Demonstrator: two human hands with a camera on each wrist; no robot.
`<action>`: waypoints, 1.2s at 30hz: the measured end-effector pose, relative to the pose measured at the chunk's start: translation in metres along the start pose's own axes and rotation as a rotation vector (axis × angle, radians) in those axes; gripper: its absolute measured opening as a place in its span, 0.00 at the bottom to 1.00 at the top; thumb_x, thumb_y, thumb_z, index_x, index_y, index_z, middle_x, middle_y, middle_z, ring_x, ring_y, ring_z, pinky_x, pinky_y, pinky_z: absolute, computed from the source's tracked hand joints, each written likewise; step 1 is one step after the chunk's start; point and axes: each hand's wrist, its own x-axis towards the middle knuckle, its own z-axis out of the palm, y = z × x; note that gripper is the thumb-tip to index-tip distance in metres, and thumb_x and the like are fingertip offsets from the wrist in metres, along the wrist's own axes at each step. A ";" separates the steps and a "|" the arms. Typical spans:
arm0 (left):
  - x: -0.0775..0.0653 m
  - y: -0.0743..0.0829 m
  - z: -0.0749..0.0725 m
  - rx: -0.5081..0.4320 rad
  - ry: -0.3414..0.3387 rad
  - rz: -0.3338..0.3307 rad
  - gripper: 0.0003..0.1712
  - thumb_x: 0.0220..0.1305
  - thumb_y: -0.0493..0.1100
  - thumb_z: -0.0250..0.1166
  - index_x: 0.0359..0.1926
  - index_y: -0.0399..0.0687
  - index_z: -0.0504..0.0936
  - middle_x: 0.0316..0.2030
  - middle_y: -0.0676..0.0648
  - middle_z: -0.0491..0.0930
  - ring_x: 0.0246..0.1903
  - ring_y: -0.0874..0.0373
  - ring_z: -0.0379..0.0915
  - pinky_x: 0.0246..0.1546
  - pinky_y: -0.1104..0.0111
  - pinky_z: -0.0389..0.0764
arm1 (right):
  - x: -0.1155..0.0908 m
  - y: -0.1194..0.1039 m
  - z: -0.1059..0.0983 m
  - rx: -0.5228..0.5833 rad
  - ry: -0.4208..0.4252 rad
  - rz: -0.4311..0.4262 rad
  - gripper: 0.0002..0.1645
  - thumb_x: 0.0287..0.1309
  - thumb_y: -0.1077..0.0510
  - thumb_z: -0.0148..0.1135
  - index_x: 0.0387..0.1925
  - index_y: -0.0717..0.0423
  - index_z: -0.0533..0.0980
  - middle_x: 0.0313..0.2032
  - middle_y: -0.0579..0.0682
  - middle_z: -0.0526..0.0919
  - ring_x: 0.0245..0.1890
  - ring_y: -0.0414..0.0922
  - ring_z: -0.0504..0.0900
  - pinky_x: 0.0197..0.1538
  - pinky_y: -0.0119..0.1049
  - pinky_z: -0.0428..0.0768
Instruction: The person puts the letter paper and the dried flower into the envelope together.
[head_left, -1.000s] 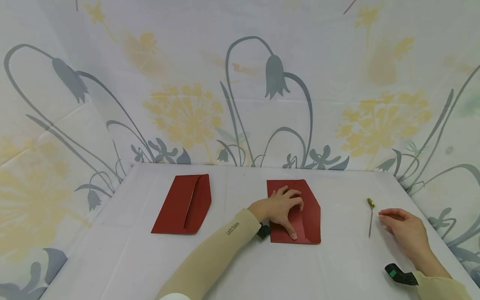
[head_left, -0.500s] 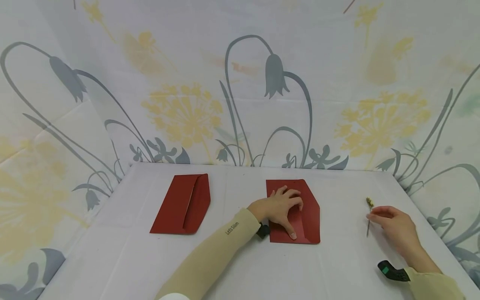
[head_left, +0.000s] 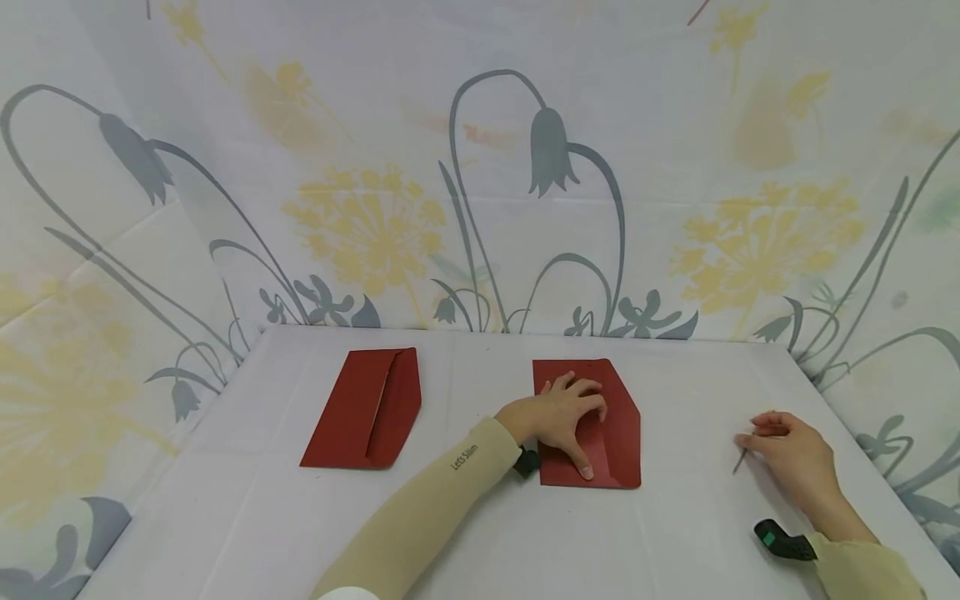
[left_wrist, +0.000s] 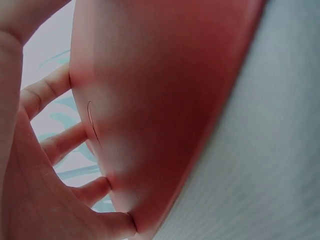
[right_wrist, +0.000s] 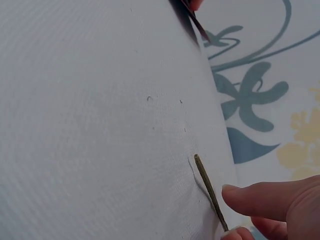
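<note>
My left hand rests spread on a red envelope at the middle of the table, its fingertips pressing the paper. The left wrist view shows several fingertips against the red paper. Off to the right, my right hand pinches a small flower by its thin stem. The flower head is hidden behind the fingers in the head view. From the right wrist, the brown-green stem points away from the thumb and fingers, close above the cloth.
A second red envelope lies to the left with its flap unfolded. White cloth covers the table. Behind it hangs a backdrop printed with grey and yellow flowers.
My right hand has moved left to the flower and taken hold of it; the flower head has gone out of sight and the stem has tilted. My left hand has stayed on the envelope.
</note>
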 end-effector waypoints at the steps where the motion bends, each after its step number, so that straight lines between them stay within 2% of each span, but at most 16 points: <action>1: 0.000 0.000 0.000 0.000 0.000 -0.001 0.41 0.41 0.70 0.78 0.53 0.65 0.69 0.74 0.55 0.51 0.75 0.42 0.37 0.70 0.43 0.52 | 0.000 0.000 0.001 -0.010 0.004 -0.011 0.25 0.59 0.51 0.69 0.47 0.67 0.74 0.37 0.56 0.82 0.39 0.50 0.74 0.39 0.40 0.65; 7: 0.000 0.000 0.000 0.000 0.000 -0.003 0.41 0.40 0.70 0.78 0.52 0.65 0.69 0.74 0.55 0.51 0.75 0.42 0.37 0.70 0.43 0.51 | 0.001 0.001 0.005 -0.026 0.009 -0.065 0.20 0.58 0.55 0.69 0.45 0.66 0.76 0.36 0.57 0.83 0.41 0.52 0.75 0.38 0.40 0.67; 16: 0.003 0.001 0.002 0.004 -0.003 0.001 0.41 0.40 0.71 0.78 0.52 0.66 0.69 0.74 0.56 0.50 0.75 0.42 0.37 0.70 0.43 0.52 | -0.008 -0.003 0.003 -0.055 0.036 -0.045 0.15 0.57 0.60 0.65 0.43 0.66 0.76 0.41 0.65 0.82 0.39 0.58 0.77 0.31 0.38 0.70; 21: 0.002 0.001 0.002 -0.001 -0.007 -0.005 0.40 0.41 0.70 0.78 0.52 0.65 0.69 0.74 0.55 0.51 0.75 0.42 0.37 0.70 0.43 0.52 | -0.009 -0.009 0.004 -0.066 0.037 -0.048 0.12 0.57 0.60 0.66 0.41 0.65 0.77 0.38 0.62 0.83 0.38 0.57 0.77 0.31 0.39 0.70; 30: 0.000 0.001 0.000 -0.013 -0.013 0.002 0.40 0.42 0.69 0.78 0.53 0.65 0.69 0.74 0.55 0.51 0.75 0.41 0.37 0.70 0.43 0.51 | -0.004 -0.011 0.004 -0.117 -0.058 -0.113 0.18 0.57 0.57 0.70 0.41 0.66 0.76 0.31 0.55 0.82 0.30 0.47 0.77 0.30 0.39 0.70; 36: -0.001 0.000 -0.001 -0.019 -0.004 0.002 0.40 0.41 0.69 0.78 0.52 0.64 0.70 0.74 0.55 0.51 0.75 0.41 0.37 0.70 0.42 0.52 | -0.002 -0.016 0.004 -0.124 -0.106 -0.098 0.18 0.60 0.57 0.67 0.45 0.67 0.76 0.33 0.56 0.83 0.32 0.50 0.78 0.31 0.39 0.71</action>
